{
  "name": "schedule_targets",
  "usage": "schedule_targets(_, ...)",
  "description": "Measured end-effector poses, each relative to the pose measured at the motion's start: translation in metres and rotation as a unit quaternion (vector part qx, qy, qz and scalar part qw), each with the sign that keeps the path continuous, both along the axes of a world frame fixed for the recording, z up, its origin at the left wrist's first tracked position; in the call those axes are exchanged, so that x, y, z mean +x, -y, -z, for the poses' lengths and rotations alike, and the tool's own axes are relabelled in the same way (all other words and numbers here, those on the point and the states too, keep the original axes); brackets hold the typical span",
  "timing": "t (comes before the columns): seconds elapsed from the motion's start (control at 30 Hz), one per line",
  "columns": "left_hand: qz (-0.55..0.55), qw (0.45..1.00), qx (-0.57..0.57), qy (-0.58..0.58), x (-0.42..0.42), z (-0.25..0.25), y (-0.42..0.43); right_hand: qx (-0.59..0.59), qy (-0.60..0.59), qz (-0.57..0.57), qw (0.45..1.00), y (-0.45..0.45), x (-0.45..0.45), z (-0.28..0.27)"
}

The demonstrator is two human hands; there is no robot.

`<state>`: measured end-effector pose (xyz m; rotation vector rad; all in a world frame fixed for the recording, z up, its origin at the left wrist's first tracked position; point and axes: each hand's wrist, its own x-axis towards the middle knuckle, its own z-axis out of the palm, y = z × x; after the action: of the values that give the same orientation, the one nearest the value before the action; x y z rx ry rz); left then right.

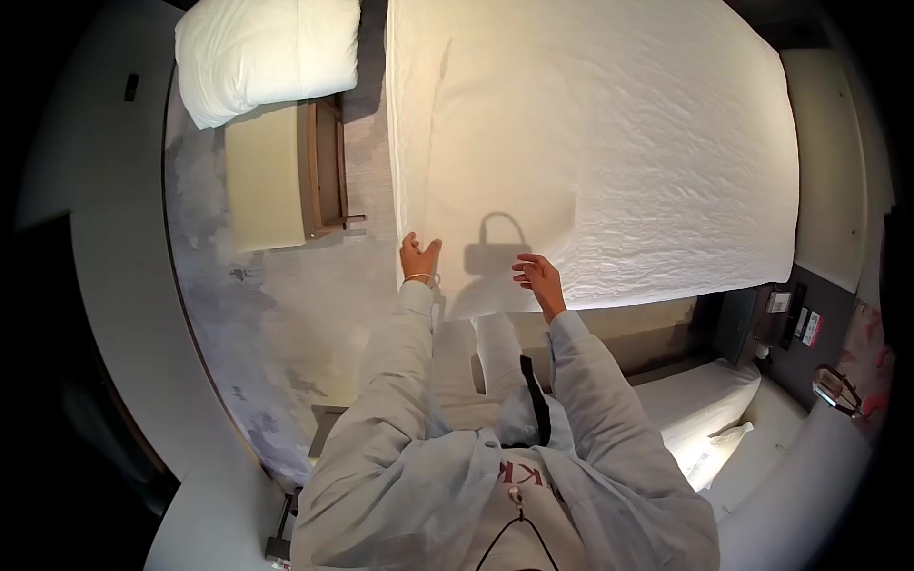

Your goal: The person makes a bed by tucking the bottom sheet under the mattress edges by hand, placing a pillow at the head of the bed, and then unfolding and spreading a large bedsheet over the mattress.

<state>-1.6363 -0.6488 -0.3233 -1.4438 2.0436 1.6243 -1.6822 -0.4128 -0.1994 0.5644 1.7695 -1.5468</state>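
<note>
A bed (666, 143) spreads out in front of me under a white sheet, smooth on the left and finely wrinkled on the right. My left hand (419, 258) is over the sheet's near left corner, thumb and fingers apart, with nothing visible in it. Above the near edge, my right hand (540, 282) has its fingers loosely spread and holds nothing I can see. Whether either hand touches the sheet is hard to tell. My shadow falls on the sheet between the hands.
Left of the bed, a bulky white duvet (267, 52) rests on a cream-topped, wood-framed seat (265, 181). Patterned carpet (305, 285) runs along that side. To the right are a dark bedside panel (804, 314) and a pale cushioned seat (700, 400) near my right elbow.
</note>
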Motion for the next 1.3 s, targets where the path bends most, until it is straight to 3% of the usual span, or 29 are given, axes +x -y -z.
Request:
schedule_targets(0.17,-0.003,0.999,-0.007,-0.049,0.003,-0.026,0.003,-0.015,0.021,0.035,0.999,0.016,-0.007,-0.005)
schedule_targets(0.27,0.099,0.993,-0.02,-0.064,0.007,-0.038,0.005,-0.023,-0.034,0.005,0.999,0.034,-0.002,-0.012)
schedule_targets(0.33,0.214,0.964,-0.152,0.036,-0.001,-0.066,0.003,-0.044,-0.053,-0.029,0.997,0.048,0.002,-0.009)
schedule_targets(0.5,0.288,0.906,-0.311,0.024,-0.003,-0.082,-0.012,-0.125,-0.06,-0.089,0.986,0.062,-0.015,-0.024)
schedule_targets(0.53,0.308,0.876,-0.369,0.027,-0.006,-0.087,-0.012,-0.123,-0.149,-0.127,0.973,0.061,-0.021,-0.027)
schedule_targets(0.57,0.306,0.873,-0.38,0.031,-0.007,-0.092,-0.014,-0.122,-0.235,-0.166,0.95,0.06,-0.027,-0.03)
schedule_targets(0.67,0.297,0.874,-0.383,0.023,-0.011,-0.096,-0.027,-0.143,-0.187,-0.156,0.959,0.049,-0.046,-0.041)
schedule_targets(0.73,0.32,0.85,-0.409,0.088,-0.019,-0.088,-0.037,-0.158,-0.188,-0.141,0.959,0.031,-0.051,-0.039)
schedule_targets(0.87,0.26,0.873,-0.386,0.148,-0.033,-0.083,-0.079,-0.159,-0.122,-0.133,0.971,-0.046,-0.054,-0.042)
schedule_targets(0.97,0.245,0.868,-0.421,0.1,-0.035,-0.116,-0.119,-0.136,-0.122,-0.137,0.974,-0.107,-0.054,-0.03)
schedule_targets(1.03,0.244,0.877,-0.413,0.023,-0.051,-0.152,-0.161,-0.115,-0.104,-0.138,0.978,-0.132,-0.071,-0.053)
schedule_targets(1.17,0.177,0.926,-0.319,-0.098,-0.054,-0.184,-0.261,-0.112,-0.149,-0.19,0.964,-0.152,-0.105,-0.067)
schedule_targets(1.23,0.167,0.933,-0.273,-0.163,-0.054,-0.205,-0.306,0.005,-0.1,-0.246,0.964,-0.145,-0.123,-0.083)
schedule_targets(1.27,0.176,0.931,-0.256,-0.194,-0.052,-0.219,-0.324,0.062,-0.18,-0.305,0.933,-0.143,-0.131,-0.085)
schedule_targets(1.3,0.173,0.933,-0.226,-0.223,-0.05,-0.231,-0.337,0.063,-0.187,-0.31,0.93,-0.146,-0.135,-0.083)
